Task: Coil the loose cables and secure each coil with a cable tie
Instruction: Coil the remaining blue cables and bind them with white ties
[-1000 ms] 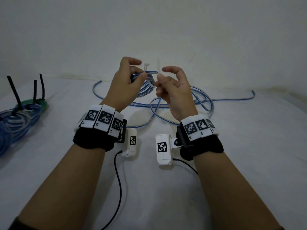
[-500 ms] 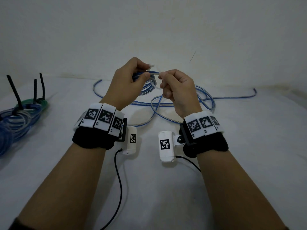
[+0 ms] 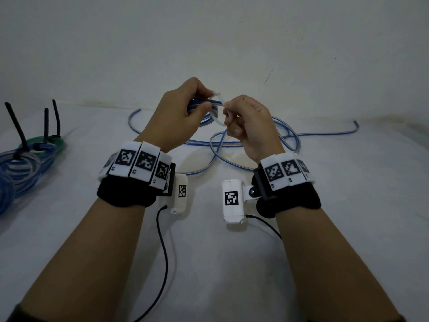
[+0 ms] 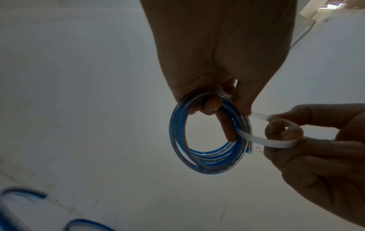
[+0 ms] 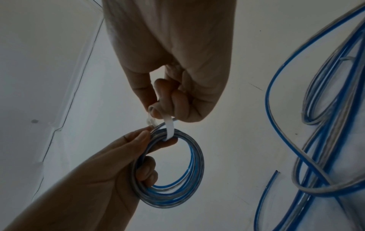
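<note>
My left hand [image 3: 183,112] grips a small coil of blue and clear cable [image 4: 207,157] in the air, fingers hooked through its ring. The coil [image 5: 189,184] hangs below both hands in the right wrist view. A white cable tie [image 4: 276,142] runs through the coil and loops back toward its head. My right hand [image 3: 246,122] pinches the tie's strap [image 5: 169,125] between thumb and curled fingers, just right of the coil. The tie [image 3: 218,105] shows as a pale loop between the two hands in the head view.
Loose blue and clear cable [image 3: 255,145] sprawls on the white surface behind the hands, one end trailing right [image 3: 352,129]. At far left lie several tied coils [image 3: 25,163] with black tie tails [image 3: 14,126] sticking up. A wall stands close behind.
The right hand's fingers have curled tighter on the tie and moved closer to the left hand. The tie now forms a loop around the coil's strands.
</note>
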Demonstrator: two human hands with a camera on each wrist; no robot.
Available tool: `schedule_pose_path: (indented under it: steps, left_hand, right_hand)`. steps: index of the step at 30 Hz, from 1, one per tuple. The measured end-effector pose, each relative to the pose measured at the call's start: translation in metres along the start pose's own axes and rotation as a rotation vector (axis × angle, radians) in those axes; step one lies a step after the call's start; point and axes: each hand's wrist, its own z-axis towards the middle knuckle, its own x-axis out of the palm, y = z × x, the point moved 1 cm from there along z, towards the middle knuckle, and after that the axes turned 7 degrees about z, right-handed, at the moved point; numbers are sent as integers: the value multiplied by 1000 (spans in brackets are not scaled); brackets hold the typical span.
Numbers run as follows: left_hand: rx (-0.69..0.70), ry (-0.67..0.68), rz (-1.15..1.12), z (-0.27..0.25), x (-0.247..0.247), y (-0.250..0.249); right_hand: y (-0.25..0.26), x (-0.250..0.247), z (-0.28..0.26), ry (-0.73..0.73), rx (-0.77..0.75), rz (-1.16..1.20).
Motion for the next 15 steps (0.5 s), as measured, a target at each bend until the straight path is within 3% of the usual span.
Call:
schedule_pose_path:
  steps: [9,15]
  left_hand:
    - [54,100,119,-1,-6,-4]
    - [70,94,187,-1,-3,-5]
  right_hand:
    - [2,-5,2,29,81,-13]
    - [5,-9,2,70,132,-55]
